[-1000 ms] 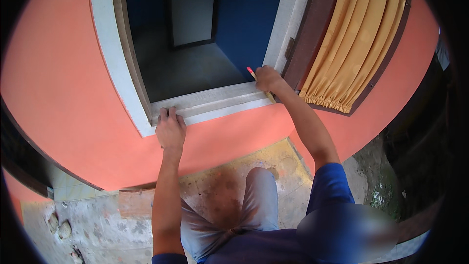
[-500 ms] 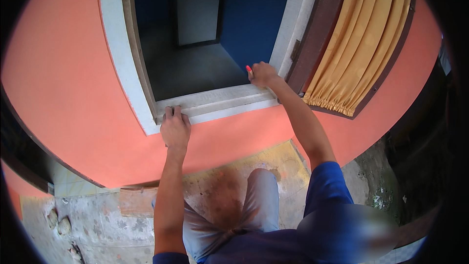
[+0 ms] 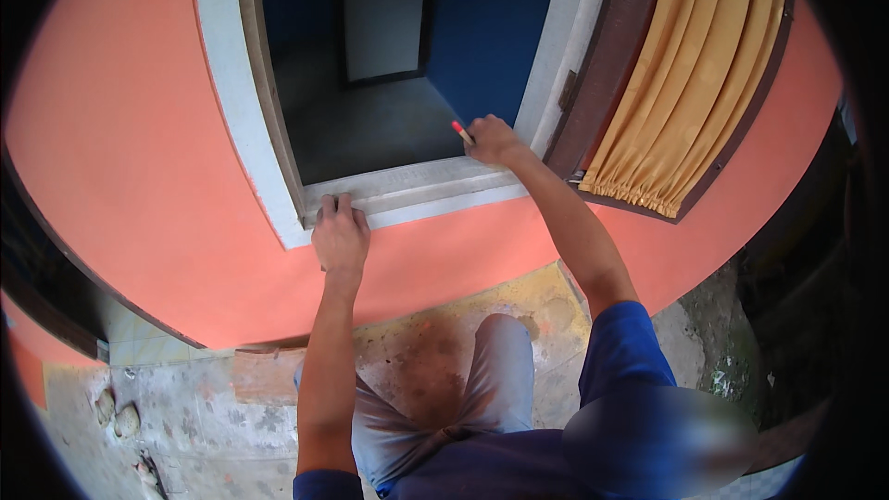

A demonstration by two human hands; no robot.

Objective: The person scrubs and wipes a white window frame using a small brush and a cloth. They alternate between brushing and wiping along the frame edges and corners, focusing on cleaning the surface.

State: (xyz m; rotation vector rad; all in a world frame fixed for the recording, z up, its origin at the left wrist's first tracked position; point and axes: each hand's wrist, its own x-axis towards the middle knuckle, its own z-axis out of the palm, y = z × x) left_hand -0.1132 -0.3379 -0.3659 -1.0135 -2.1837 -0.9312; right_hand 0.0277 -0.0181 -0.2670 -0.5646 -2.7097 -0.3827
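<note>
My right hand (image 3: 494,141) is closed around a slim wooden handle with a red tip (image 3: 462,132). The tip points up and left over the dark opening, and the tool's other end is hidden behind my fingers. That hand is at the right end of the white window sill (image 3: 421,184), by the lower right corner of the frame. At the sill's left end, my left hand (image 3: 341,236) hooks its bent fingers over the front edge. Its thumb and palm side are hidden.
A brown casement sash (image 3: 607,65) with a gold curtain (image 3: 662,102) stands swung out on the right. Salmon-pink wall (image 3: 130,139) surrounds the window. Inside are a blue wall and a pale door (image 3: 384,14). Stones (image 3: 126,421) lie on the stained concrete floor (image 3: 213,435).
My right hand has turned slightly, so more of the red-tipped handle shows and it points further left. My left hand stays on the sill. The whole view has shifted a little.
</note>
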